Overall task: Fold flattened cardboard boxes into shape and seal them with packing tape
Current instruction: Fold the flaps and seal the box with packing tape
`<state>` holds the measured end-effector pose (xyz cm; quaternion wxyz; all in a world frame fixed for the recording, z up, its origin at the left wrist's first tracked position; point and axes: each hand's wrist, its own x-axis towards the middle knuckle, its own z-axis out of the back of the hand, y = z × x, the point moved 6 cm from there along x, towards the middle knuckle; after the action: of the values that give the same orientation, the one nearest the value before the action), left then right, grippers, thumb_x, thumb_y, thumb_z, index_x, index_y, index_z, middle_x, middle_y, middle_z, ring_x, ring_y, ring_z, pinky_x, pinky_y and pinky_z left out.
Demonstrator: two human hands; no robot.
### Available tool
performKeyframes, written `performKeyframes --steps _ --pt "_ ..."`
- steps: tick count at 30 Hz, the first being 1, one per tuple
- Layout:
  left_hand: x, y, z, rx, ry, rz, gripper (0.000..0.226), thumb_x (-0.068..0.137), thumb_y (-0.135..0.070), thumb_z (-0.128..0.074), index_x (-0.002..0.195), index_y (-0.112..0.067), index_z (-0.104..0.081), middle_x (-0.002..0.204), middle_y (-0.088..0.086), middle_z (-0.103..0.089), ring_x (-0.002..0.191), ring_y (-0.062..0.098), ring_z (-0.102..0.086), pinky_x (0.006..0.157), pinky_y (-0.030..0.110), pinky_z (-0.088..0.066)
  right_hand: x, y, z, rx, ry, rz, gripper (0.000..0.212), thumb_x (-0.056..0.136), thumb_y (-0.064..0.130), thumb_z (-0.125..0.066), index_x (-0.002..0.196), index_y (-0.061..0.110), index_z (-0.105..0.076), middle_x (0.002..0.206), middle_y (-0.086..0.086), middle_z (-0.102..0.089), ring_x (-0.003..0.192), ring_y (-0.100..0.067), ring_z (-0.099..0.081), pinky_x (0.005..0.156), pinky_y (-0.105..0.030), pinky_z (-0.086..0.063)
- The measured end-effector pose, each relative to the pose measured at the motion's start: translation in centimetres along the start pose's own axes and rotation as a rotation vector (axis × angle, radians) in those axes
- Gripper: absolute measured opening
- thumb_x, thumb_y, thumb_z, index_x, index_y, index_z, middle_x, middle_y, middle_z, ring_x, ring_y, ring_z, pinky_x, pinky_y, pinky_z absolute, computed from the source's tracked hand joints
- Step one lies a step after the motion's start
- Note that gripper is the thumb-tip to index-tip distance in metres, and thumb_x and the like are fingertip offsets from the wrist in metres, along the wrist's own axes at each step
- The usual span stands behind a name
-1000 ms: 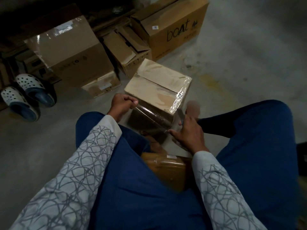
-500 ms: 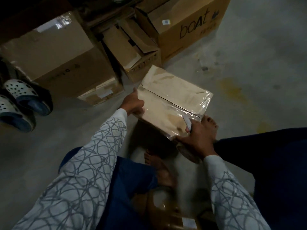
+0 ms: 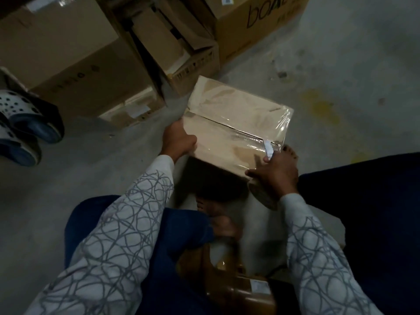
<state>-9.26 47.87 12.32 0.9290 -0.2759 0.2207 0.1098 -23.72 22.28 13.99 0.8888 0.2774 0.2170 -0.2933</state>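
One taped box point(image 3: 229, 119) is gripped by curled left hand point(image 3: 179, 140) and right hand point(image 3: 273, 171).

Dim light down here, everything in a grey-brown gloom. Bare concrete floor point(image 3: 341, 64) fills the right side, scuffed, with a yellowish stain point(image 3: 320, 105) and a few dark specks near it. Along the top edge, cardboard is piled up: a big plain carton point(image 3: 68, 53) on the left, an open box point(image 3: 181, 48) with loose flaps beside it, and a printed carton point(image 3: 261, 21) at the right, its lettering cut off by the frame. A low flat box point(image 3: 134, 108) lies at the big carton's foot. Far left, 2 white perforated clogs point(image 3: 25, 117) with blue soles sit on the floor.
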Motion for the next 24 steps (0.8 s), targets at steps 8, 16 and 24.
performKeyframes --steps 8,16,24 --pt "-6.0 2.5 -2.8 -0.673 -0.011 0.251 0.06 0.057 -0.009 -0.082 0.114 -0.014 -0.065 0.1 0.006 -0.074 0.093 0.025 -0.071 0.083 0.036 -0.061 6.5 1.8 8.0 -0.147 0.145 0.151 0.052 0.058 0.034 -0.097 0.091 0.008 -0.066 0.092 -0.013 -0.065 0.086 -0.027 -0.061 0.07 -0.031 -0.038" --pt "-7.9 2.0 -6.2 -0.91 -0.177 0.392 0.063 0.061 -0.013 -0.089 0.116 -0.024 -0.06 0.113 0.004 -0.069 0.089 0.022 -0.072 0.076 0.039 -0.063 6.9 1.3 8.9 -0.337 0.12 0.245 0.046 0.063 0.042 -0.094 0.083 0.016 -0.061 0.107 -0.019 -0.069 0.099 -0.034 -0.065 0.079 -0.036 -0.046" --pt "-1.1 0.1 4.0 -0.755 -0.103 0.035 0.064 0.068 0.013 -0.08 0.121 -0.02 -0.066 0.086 0.012 -0.075 0.081 0.021 -0.072 0.077 0.034 -0.061 -3.1 2.6 6.2 -0.061 -0.076 0.221 0.06 0.073 0.073 -0.071 0.063 0.018 -0.051 0.071 -0.006 -0.063 0.085 -0.032 -0.066 0.074 -0.033 -0.042"
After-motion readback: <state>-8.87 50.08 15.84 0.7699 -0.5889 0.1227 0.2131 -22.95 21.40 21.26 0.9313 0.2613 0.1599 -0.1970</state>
